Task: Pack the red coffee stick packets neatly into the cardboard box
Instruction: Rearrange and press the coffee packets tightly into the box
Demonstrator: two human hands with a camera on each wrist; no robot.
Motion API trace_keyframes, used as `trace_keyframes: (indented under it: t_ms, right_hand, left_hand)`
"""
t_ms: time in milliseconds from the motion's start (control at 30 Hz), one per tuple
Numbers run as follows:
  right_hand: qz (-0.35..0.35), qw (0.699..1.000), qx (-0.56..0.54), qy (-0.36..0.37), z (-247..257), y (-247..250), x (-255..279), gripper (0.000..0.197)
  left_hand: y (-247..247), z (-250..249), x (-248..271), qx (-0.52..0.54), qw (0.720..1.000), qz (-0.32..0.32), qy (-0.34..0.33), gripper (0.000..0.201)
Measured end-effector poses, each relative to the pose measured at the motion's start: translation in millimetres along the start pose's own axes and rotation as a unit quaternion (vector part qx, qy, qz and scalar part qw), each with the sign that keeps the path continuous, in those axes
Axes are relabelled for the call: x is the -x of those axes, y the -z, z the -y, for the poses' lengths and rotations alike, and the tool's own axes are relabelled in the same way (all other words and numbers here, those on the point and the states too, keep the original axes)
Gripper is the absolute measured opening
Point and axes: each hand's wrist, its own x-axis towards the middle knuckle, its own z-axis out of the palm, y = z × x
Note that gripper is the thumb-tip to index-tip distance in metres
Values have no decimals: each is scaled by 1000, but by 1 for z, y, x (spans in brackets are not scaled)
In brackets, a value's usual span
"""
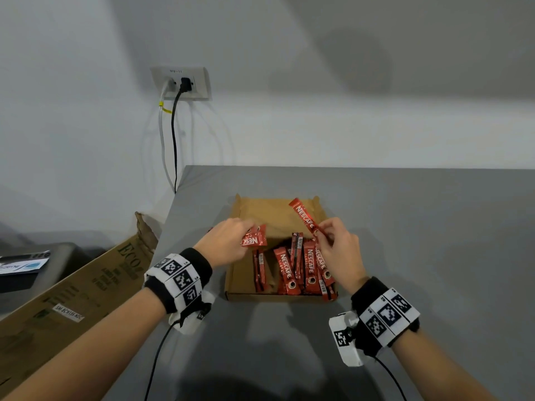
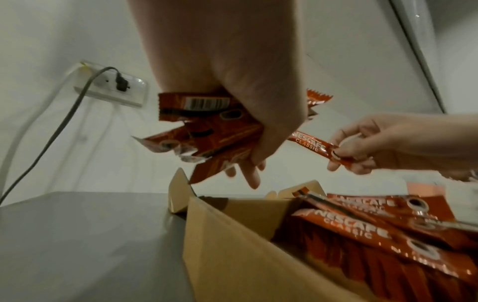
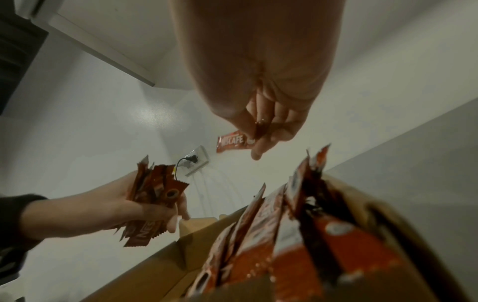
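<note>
Head view. The cardboard box (image 1: 249, 273) stood open on the grey table (image 1: 419, 241), with both hands above it. The left hand (image 1: 224, 241) was closed around a bunch of packets (image 1: 254, 238) over the box's left side. The right hand (image 1: 337, 241) pinched a single packet (image 1: 304, 217) by its lower end between thumb and fingertips, the packet tilting up and to the left over the box's far half. The packed packets (image 1: 301, 267) lay lengthwise in the right and middle of the box, some overlapping or on edge; the left part and far half showed bare cardboard. No loose packets were visible on the table. A larger carton (image 1: 72, 290) leaned beside the table at left, and a wall outlet (image 1: 181, 82) held two plugged cables.

Left wrist view. The left hand (image 2: 232, 102) gripped several fanned-out packets (image 2: 207, 130), fingers curled around them. The right hand (image 2: 367, 147) held the single packet (image 2: 313, 146) in a fingertip pinch.

Right wrist view. The right hand (image 3: 261, 114) showed the same pinch on the single packet (image 3: 231, 143); the left hand (image 3: 145, 210) held its bunch (image 3: 155, 188) upright.

Progress, as a judgement: roughly half complete. Remaining: place the single packet, transfer the bunch, and straighten the uneven rows.
</note>
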Motion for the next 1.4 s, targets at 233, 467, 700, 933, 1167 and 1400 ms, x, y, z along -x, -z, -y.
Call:
trace_keyframes:
  t_ms: [233, 467, 700, 933, 1167, 1400]
  right_hand:
    - [20, 999, -46, 2, 9, -12, 7, 24]
    - [58, 998, -2, 18, 12, -34, 13, 9]
    - [44, 999, 7, 15, 15, -28, 5, 28]
    - [78, 995, 62, 24, 22, -13, -19, 26]
    - [216, 966, 136, 48, 50, -50, -33, 15]
    - [253, 914, 305, 88, 51, -72, -39, 10]
  left_hand:
    - [-15, -9, 0, -106, 980, 147, -76, 34]
    - [-28, -15, -7, -240, 939, 201, -143, 38]
    - [-27, -13, -8, -219, 956, 137, -138, 23]
    - [15, 5, -3, 105, 988, -92, 60, 15]
    - [11, 24, -9, 190, 946, -179, 193, 34]
    - [7, 24, -3, 183, 954, -134, 195, 27]
